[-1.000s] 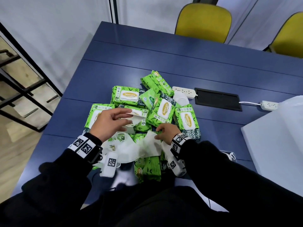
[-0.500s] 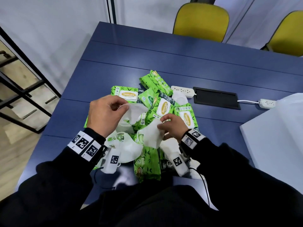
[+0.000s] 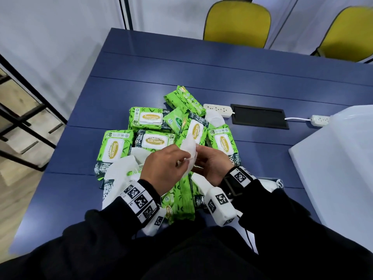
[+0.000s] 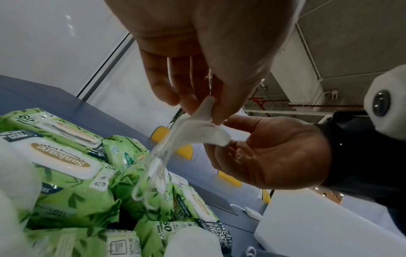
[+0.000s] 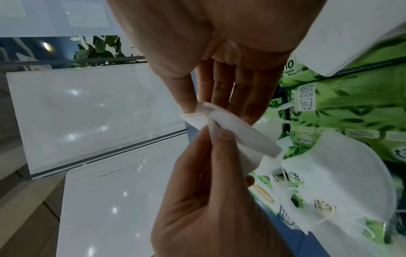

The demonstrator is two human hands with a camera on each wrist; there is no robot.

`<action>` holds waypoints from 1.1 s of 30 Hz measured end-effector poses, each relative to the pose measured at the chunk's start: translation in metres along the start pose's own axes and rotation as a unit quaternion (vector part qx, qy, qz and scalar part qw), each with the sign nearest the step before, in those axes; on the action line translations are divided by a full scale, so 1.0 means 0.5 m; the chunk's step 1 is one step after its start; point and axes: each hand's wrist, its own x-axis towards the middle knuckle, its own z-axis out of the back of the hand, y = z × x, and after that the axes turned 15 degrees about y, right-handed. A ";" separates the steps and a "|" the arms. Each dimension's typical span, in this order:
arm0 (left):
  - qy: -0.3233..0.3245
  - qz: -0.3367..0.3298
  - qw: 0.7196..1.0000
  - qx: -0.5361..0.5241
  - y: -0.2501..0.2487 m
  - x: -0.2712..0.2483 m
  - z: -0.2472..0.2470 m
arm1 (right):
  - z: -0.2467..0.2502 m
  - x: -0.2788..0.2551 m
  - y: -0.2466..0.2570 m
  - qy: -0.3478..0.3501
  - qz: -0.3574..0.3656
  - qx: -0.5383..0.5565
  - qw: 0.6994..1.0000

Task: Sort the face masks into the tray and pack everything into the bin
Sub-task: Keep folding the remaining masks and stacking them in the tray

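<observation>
Centre frame, our left hand (image 3: 163,172) and right hand (image 3: 212,168) both pinch one folded white fabric face mask (image 3: 188,152) — we keep its loops clear of the green wipe packs (image 3: 149,120).

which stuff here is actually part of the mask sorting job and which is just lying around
Part of the job:
- white face mask pinched by left hand and right hand
- loose face masks in the pile
- green Sanicare wipe packs
- translucent white bin

Just lying about:
- white power strip
- black cable hatch
- yellow chairs
</observation>
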 end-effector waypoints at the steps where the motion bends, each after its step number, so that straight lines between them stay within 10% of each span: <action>1: 0.010 -0.004 1.000 -0.008 0.001 -0.001 0.002 | -0.001 -0.002 -0.003 0.005 -0.002 0.015 1.000; 8: 0.047 0.010 0.996 -0.074 0.012 -0.006 0.015 | -0.002 -0.004 -0.019 -0.005 0.049 0.020 0.999; 14: -0.067 0.071 0.984 -0.149 0.032 0.015 0.038 | 0.003 -0.013 -0.004 0.038 0.063 -0.140 0.987; 19: 0.088 0.158 0.879 -0.441 0.045 0.031 0.050 | 0.009 -0.020 0.008 0.065 0.072 -0.216 0.972; 33: -0.006 0.261 0.809 -0.527 0.063 0.015 0.028 | 0.024 -0.027 -0.007 -0.010 0.028 -0.207 0.978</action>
